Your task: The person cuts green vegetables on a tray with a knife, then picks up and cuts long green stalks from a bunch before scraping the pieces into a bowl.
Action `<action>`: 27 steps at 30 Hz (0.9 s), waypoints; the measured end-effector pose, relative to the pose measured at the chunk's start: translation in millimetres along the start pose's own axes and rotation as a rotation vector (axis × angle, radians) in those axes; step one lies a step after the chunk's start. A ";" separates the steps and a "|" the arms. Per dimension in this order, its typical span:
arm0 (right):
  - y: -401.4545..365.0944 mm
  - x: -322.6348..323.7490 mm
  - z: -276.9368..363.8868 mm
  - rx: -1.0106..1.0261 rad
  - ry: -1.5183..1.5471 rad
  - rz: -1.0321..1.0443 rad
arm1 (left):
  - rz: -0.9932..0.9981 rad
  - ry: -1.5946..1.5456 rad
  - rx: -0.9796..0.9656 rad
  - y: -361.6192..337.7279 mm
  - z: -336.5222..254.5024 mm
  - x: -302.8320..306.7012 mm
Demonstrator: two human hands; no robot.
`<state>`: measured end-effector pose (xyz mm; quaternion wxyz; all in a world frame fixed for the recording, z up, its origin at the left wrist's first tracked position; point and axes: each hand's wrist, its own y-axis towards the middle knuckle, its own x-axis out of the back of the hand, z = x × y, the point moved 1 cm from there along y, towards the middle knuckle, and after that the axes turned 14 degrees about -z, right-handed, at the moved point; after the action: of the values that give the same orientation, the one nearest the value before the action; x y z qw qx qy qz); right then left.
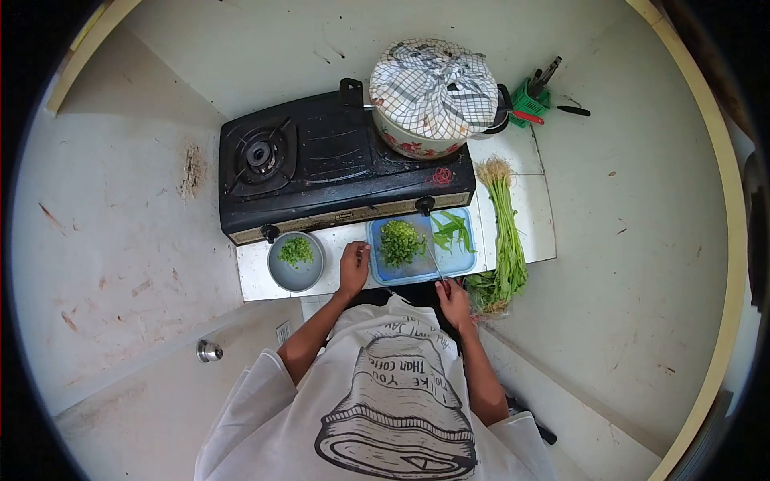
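A white shirt (385,377) is closest. The right hand (455,303) has its fingers wrapped around a knife (434,260). Past those fingers, to the left, chopped greens (401,244) sit on a blue tray (393,280). The left hand (354,271) is just beside the tray; I can't tell how wide its fingers are. Left of them is a bowl (297,280) with green bits (296,251).

Soft, even light fills a fisheye-warped, black-edged view.
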<state>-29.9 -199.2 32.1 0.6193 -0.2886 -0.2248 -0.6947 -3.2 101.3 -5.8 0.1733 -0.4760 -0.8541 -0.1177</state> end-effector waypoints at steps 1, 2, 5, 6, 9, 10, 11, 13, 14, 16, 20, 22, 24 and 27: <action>-1.5 3.3 -2.0 -0.038 0.004 -0.022 | -0.011 0.007 -0.005 0.4 -0.3 -1.1; -1.7 6.1 -4.1 -0.076 0.009 -0.045 | -0.022 0.015 -0.009 1.2 -0.3 -1.1; 2.2 14.8 -13.1 -0.172 -0.011 -0.141 | -0.036 0.067 0.019 0.7 11.4 -4.6; 5.2 17.9 -14.6 -0.179 -0.008 -0.176 | -0.039 0.088 0.034 0.9 13.2 -5.5; 20.6 23.0 -29.2 -0.147 0.011 -0.300 | -0.111 0.287 -0.239 -4.4 14.4 -6.3; 26.4 22.1 -43.3 -0.105 0.002 -0.333 | -0.123 0.303 -0.249 -7.4 12.3 -6.1; 33.4 21.4 -56.8 -0.061 -0.005 -0.366 | -0.137 0.319 -0.261 -9.3 10.0 -5.7; 46.2 26.5 -58.9 -0.053 -0.076 -0.369 | -0.118 0.252 -0.160 -11.2 7.7 -5.7; 53.5 25.8 -59.4 -0.081 -0.050 -0.339 | -0.084 0.168 -0.047 -12.2 7.2 -5.6; 65.2 21.7 -66.7 -0.139 0.003 -0.272 | -0.073 0.105 0.016 -15.1 13.0 -6.8; 76.8 13.9 -82.5 -0.120 0.048 -0.251 | -0.098 0.243 -0.029 -15.5 27.4 -12.5; 77.1 17.7 -85.3 -0.028 0.061 -0.239 | -0.085 0.314 0.047 -18.9 34.6 -13.7; 74.1 25.5 -87.4 -0.070 0.043 -0.152 | -0.075 0.358 0.135 -25.4 41.9 -15.2; 62.2 37.0 -83.0 0.015 0.028 -0.147 | -0.104 0.186 0.336 -43.8 80.7 -17.8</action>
<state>19.1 -290.0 -6.4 0.5719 -0.2572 -0.2417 -0.7405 -46.8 94.3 -88.3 0.3220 -0.3828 -0.8655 -0.0257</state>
